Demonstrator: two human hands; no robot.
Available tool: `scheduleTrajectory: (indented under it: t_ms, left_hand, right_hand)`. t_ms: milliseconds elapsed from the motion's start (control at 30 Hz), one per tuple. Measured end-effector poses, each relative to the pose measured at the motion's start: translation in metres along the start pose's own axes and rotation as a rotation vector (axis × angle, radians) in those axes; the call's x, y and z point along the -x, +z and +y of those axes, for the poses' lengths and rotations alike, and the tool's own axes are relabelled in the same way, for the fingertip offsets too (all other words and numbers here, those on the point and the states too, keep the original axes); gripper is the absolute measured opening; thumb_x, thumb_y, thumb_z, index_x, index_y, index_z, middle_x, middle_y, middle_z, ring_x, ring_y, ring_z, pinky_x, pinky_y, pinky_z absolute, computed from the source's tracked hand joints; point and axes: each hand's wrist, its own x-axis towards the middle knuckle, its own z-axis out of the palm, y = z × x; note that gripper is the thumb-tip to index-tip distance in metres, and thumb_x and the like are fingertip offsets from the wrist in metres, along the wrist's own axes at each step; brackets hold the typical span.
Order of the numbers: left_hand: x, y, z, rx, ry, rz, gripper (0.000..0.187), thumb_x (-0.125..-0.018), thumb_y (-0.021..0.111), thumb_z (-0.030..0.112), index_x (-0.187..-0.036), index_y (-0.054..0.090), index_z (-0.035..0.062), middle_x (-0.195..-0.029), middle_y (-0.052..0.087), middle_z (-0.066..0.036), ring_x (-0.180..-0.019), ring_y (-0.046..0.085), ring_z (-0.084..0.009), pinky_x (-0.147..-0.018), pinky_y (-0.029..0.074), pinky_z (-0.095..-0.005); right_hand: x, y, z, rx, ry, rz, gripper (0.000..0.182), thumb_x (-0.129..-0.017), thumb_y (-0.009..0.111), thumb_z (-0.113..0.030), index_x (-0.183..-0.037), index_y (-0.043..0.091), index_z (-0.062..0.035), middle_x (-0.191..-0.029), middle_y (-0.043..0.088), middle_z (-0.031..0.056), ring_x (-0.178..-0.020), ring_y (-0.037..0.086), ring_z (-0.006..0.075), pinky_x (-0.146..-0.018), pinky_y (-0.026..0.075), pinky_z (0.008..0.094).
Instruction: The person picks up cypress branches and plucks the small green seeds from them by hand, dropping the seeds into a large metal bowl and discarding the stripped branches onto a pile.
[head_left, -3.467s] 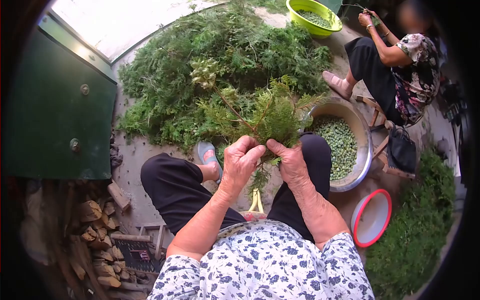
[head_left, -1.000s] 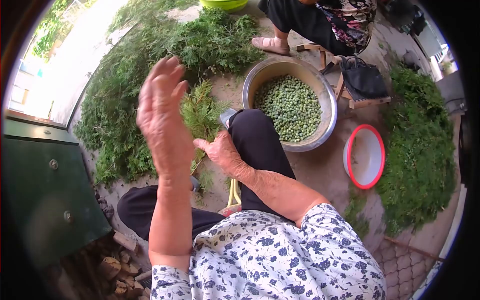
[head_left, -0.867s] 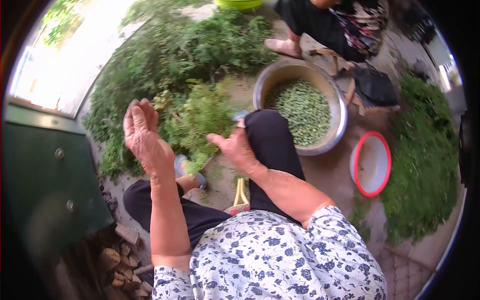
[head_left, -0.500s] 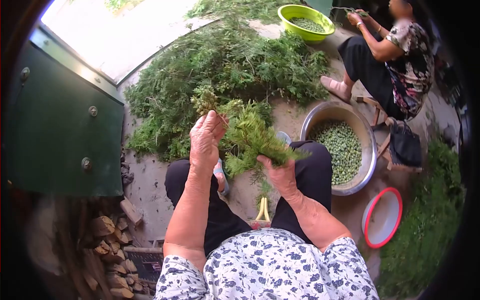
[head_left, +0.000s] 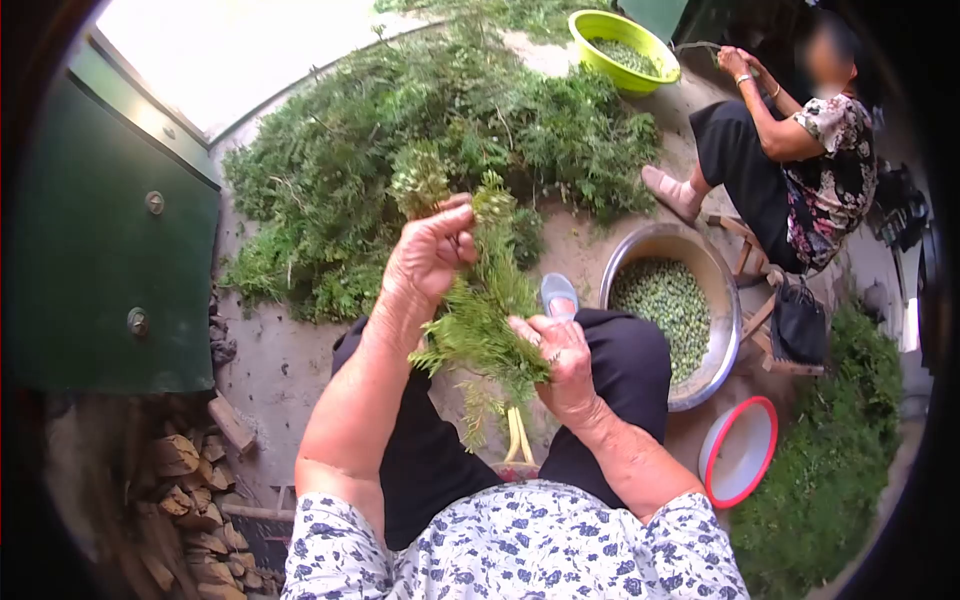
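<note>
A leafy evergreen branch (head_left: 485, 325), flat and feathery like cypress, hangs between my two hands above my lap. My right hand (head_left: 565, 365) is closed around it, thumb and fingers pressed together on its lower right side. Higher up and to the left, my left hand (head_left: 432, 255) is pinched, its thumb and fingertips beside the branch's upper end. A paler, clustered sprig (head_left: 418, 180) sticks out above those fingertips; whether it is joined to the branch is hidden by the fingers.
Ahead lies a large heap of cut greenery (head_left: 400, 130). A metal basin (head_left: 735, 330) of small green cones or fruits stands by my right knee, with a red-rimmed bowl (head_left: 735, 455) below it. A yellow-green basin (head_left: 600, 70) and a seated person (head_left: 800, 150) are farther right.
Both hands have shifted: the left turned inward towards the branch, and the right moved slightly lower. The branch now hangs more upright. The view has tilted a little.
</note>
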Motion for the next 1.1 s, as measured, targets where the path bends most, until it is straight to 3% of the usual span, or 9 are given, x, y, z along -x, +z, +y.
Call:
scheduleTrajectory:
  t_ms: [200,300,533,667,700,733,867,967,1100]
  left_hand:
    - [-0.013,-0.009,0.012,-0.125,0.074,-0.199,0.041,-0.078,0.066,0.004,-0.117,0.052,0.0031,-0.083,0.059,-0.004,-0.064,0.060,-0.0145,-0.060,0.051,-0.0252]
    - [-0.013,-0.005,0.013,-0.143,0.137,-0.173,0.038,-0.075,0.067,-0.001,-0.112,0.057,0.0017,-0.077,0.059,-0.003,-0.065,0.058,-0.0159,-0.063,0.049,-0.0271]
    - [-0.028,-0.022,0.029,0.101,0.234,-0.317,0.037,-0.076,0.069,0.007,-0.111,0.056,0.0040,-0.091,0.061,-0.006,-0.083,0.061,-0.0173,-0.066,0.053,-0.0293]
    - [-0.047,-0.048,0.035,0.311,0.241,-0.417,0.021,-0.079,0.066,0.006,-0.099,0.062,0.0078,-0.092,0.063,-0.008,-0.081,0.061,-0.0195,-0.069,0.053,-0.0345]
    - [-0.045,-0.043,0.037,0.382,0.236,-0.388,0.016,-0.079,0.066,0.005,-0.095,0.064,0.0093,-0.092,0.063,-0.008,-0.079,0.060,-0.0202,-0.070,0.053,-0.0368]
    - [-0.037,-0.029,0.035,0.391,0.319,-0.192,0.036,-0.079,0.065,0.006,-0.113,0.051,0.0032,-0.083,0.052,-0.004,-0.065,0.042,-0.0123,-0.062,0.035,-0.0241]
    - [-0.044,-0.033,0.039,0.437,0.326,-0.339,0.035,-0.079,0.063,0.000,-0.112,0.051,0.0012,-0.087,0.050,-0.006,-0.067,0.042,-0.0121,-0.059,0.036,-0.0243]
    - [-0.044,-0.029,0.040,0.459,0.308,-0.387,0.035,-0.080,0.062,-0.001,-0.113,0.050,-0.0002,-0.088,0.050,-0.007,-0.068,0.043,-0.0126,-0.058,0.037,-0.0244]
    - [-0.046,-0.021,0.038,0.521,0.286,-0.371,0.035,-0.081,0.060,0.000,-0.114,0.049,-0.0011,-0.089,0.049,-0.009,-0.069,0.044,-0.0131,-0.058,0.037,-0.0248]
  right_hand:
    - [-0.014,-0.001,0.001,0.236,0.014,-0.083,0.053,-0.068,0.053,-0.003,-0.120,0.057,-0.0110,-0.103,0.053,0.0105,-0.092,0.053,0.0254,-0.085,0.039,0.0397]
    - [-0.019,-0.001,0.003,0.305,0.006,-0.085,0.052,-0.069,0.054,-0.004,-0.120,0.056,-0.0110,-0.104,0.051,0.0114,-0.094,0.052,0.0256,-0.090,0.036,0.0438]
    - [-0.029,0.000,-0.003,0.327,-0.079,-0.030,0.054,-0.068,0.056,-0.007,-0.122,0.055,-0.0121,-0.107,0.051,0.0112,-0.096,0.051,0.0252,-0.084,0.038,0.0403]
    - [-0.029,0.004,0.001,0.300,-0.065,-0.027,0.052,-0.068,0.056,-0.007,-0.120,0.056,-0.0104,-0.107,0.052,0.0118,-0.096,0.052,0.0258,-0.084,0.038,0.0402]
    - [-0.029,0.003,0.002,0.256,-0.049,-0.025,0.049,-0.068,0.056,-0.006,-0.117,0.057,-0.0089,-0.104,0.053,0.0117,-0.094,0.053,0.0258,-0.083,0.039,0.0395]
    - [-0.030,0.003,0.004,0.210,-0.035,-0.020,0.047,-0.067,0.056,-0.004,-0.114,0.059,-0.0074,-0.102,0.054,0.0117,-0.093,0.053,0.0259,-0.082,0.039,0.0388]
    - [-0.050,-0.005,0.010,-0.009,0.127,0.227,0.030,-0.070,0.058,0.005,-0.099,0.062,-0.0015,-0.089,0.060,0.0123,-0.084,0.058,0.0269,-0.072,0.045,0.0333]
    - [-0.084,-0.018,0.010,-0.402,0.416,0.102,0.026,-0.072,0.063,0.003,-0.098,0.062,-0.0011,-0.088,0.061,0.0130,-0.084,0.058,0.0269,-0.071,0.047,0.0327]
    - [-0.120,0.005,0.023,-0.442,0.240,0.131,0.024,-0.070,0.068,-0.001,-0.093,0.064,-0.0015,-0.082,0.063,0.0112,-0.078,0.060,0.0250,-0.070,0.048,0.0338]
